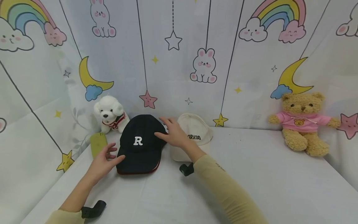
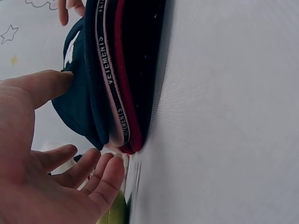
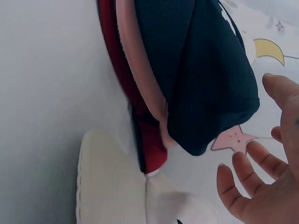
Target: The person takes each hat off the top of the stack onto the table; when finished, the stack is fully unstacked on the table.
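A dark navy cap (image 1: 142, 137) with a white letter R sits on top of a stack. Beneath it, the left wrist view shows a brim edged by a lettered band (image 2: 110, 77) and a red brim (image 2: 122, 60); a pink brim (image 3: 138, 51) shows from the right. My left hand (image 1: 102, 163) is spread at the stack's left, its thumb over or against the navy cap; contact is unclear. At the right side my right hand (image 1: 174, 134) has its fingers spread, apart from the cap in the right wrist view. Behind my right forearm lies a cream cap (image 1: 193, 124) with dark lettering.
A white plush dog (image 1: 110, 113) sits behind the caps, beside a yellow-green object (image 1: 98, 143). Far right, a teddy bear (image 1: 300, 121) in a pink top leans near the patterned backdrop (image 1: 179, 74). All stand on a white-covered table (image 1: 237, 168).
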A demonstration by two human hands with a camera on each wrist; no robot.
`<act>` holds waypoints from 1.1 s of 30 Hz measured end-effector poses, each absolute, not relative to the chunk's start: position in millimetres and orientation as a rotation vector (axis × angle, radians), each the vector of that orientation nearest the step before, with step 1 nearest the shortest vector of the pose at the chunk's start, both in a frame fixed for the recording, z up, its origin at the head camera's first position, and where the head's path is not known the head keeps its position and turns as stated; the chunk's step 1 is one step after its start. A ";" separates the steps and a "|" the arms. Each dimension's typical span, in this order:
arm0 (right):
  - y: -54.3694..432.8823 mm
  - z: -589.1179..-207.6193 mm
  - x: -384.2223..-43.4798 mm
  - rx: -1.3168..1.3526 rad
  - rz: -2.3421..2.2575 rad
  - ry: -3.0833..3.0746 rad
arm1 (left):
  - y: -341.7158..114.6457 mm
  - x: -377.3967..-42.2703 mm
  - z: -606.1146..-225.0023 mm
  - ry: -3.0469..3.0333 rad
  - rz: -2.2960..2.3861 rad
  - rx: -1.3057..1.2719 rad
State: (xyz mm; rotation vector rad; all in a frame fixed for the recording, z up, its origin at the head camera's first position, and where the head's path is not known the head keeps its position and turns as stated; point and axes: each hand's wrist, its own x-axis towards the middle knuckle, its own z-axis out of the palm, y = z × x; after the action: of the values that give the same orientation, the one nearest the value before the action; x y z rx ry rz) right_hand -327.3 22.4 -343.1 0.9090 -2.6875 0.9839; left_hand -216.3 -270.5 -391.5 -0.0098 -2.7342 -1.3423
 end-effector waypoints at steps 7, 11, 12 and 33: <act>12.9 -346.8 -326.8 0.918 1.040 -2.716 | -273.2 -216.7 -394.3 -2.749 -1.341 -0.007; 9.5 -348.9 -326.1 0.918 1.012 -2.742 | -274.2 -216.9 -395.0 -2.758 -1.351 -0.011; 8.8 -349.5 -326.1 0.913 1.005 -2.748 | -274.4 -216.9 -395.2 -2.761 -1.352 -0.011; -5.3 -356.9 -323.1 0.847 1.037 -2.772 | -274.7 -217.4 -394.5 -2.772 -1.515 0.042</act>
State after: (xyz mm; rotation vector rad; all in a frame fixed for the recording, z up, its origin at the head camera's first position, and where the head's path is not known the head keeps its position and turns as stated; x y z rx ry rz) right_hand -323.1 -5.3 -356.9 0.8467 -2.7717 1.0369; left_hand -217.4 -274.7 -394.5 0.0416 -2.7723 -1.5147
